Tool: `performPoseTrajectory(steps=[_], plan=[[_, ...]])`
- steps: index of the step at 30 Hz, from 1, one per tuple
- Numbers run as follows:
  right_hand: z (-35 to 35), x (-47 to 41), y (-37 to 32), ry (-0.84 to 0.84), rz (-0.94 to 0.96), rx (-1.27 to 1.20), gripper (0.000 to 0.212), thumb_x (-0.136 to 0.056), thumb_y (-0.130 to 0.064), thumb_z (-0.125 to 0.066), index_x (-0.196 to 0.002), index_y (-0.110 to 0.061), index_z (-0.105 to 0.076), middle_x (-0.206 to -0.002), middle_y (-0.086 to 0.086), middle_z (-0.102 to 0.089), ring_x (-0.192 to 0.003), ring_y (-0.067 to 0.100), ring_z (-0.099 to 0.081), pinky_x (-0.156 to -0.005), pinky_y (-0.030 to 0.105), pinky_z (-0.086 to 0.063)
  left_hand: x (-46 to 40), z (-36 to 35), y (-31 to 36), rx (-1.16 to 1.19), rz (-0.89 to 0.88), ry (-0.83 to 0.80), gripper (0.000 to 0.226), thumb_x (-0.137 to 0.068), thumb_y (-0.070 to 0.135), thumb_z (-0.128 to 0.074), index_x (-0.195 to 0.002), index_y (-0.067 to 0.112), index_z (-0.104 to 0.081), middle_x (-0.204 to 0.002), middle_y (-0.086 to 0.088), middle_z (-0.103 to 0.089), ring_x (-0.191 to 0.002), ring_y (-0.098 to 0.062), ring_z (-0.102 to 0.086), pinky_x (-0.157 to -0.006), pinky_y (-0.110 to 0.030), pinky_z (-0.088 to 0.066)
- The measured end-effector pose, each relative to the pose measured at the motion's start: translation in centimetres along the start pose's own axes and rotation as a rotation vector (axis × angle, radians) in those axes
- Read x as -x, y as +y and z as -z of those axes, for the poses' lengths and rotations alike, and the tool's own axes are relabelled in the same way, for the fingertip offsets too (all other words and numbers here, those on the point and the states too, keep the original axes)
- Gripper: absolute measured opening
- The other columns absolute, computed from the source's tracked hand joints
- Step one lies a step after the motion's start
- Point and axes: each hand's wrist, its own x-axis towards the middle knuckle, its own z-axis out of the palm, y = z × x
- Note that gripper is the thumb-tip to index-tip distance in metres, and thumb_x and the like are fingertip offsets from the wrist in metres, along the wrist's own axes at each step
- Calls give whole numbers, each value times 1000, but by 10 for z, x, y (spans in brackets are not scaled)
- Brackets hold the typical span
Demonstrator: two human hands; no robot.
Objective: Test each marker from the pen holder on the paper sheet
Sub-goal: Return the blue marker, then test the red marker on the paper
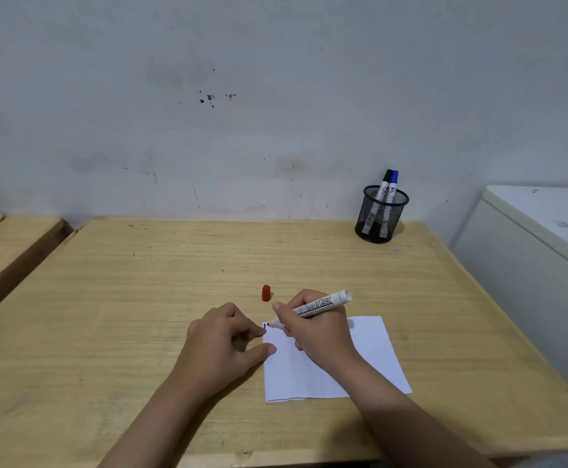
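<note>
The right hand point(316, 327) gripped an uncapped whiteboard marker point(313, 308), tip at the paper sheet's point(370, 352) far-left corner. The left hand point(223, 342), loosely curled and holding nothing, pressed the sheet's left edge. The red cap point(266, 293) stood just beyond both hands.

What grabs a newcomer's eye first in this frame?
The two hands at centre: the right hand presses an uncapped marker onto the top-left corner of the paper sheet, the left hand steadying its edge. A red cap stands just beyond; a mesh pen holder with two markers sits far right.
</note>
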Motion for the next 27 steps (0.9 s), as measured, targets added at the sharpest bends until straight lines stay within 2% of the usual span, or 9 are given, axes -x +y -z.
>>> performPoseTrajectory(steps=[2,11,16,21,25,27], plan=[[0,-1,1,2,-1,9,27,-77,-21,-75,-64,-2,-60,-54,0,-65,-48,9,-59,-42,23,-44,-1,0,-1,-1,-5,1,37,-54,64,-62,-78,37,-71,-72,13,-56,-73,-2,-55,-77,-41,-49],[-2,-2,2,2,18,59,27,-77,-21,-75,-67,1,-62,-59,6,-65,-42,4,-55,-40,18,-42,-1,-1,-1,-3,-30,13,39,-55,64,-61,-79,36,-71,-71,16,-54,-73,-1,-53,-76,-40,-48],[-1,-5,5,1,-2,66,26,-75,-17,-74,-60,-2,-58,-58,10,-61,-48,10,-58,-42,20,-41,0,-1,-1,-12,-49,20,36,-56,63,-61,-76,35,-70,-71,14,-54,-71,-3,-53,-72,-38,-47],[-1,-3,4,-4,7,64,26,-74,-16,-74,-58,-4,-57,-55,6,-60,-45,4,-57,-43,19,-41,-1,-2,-2,-15,-65,41,36,-56,62,-61,-75,33,-70,-71,15,-55,-71,-1,-52,-70,-36,-46],[1,-2,0,69,-13,-87,29,-79,-19,-74,-63,-3,-56,-51,1,-63,-43,4,-57,-39,21,-40,-1,-1,-2,-8,-49,19,34,-54,61,-65,-72,32,-68,-70,13,-57,-69,-3,-53,-68,-33,-46],[3,-1,-3,96,-32,-152,31,-80,-22,-73,-68,0,-55,-51,0,-64,-42,6,-56,-39,23,-41,-3,1,0,68,-4,18,31,-52,53,-72,-69,28,-66,-68,9,-59,-62,-6,-53,-63,-28,-45]])
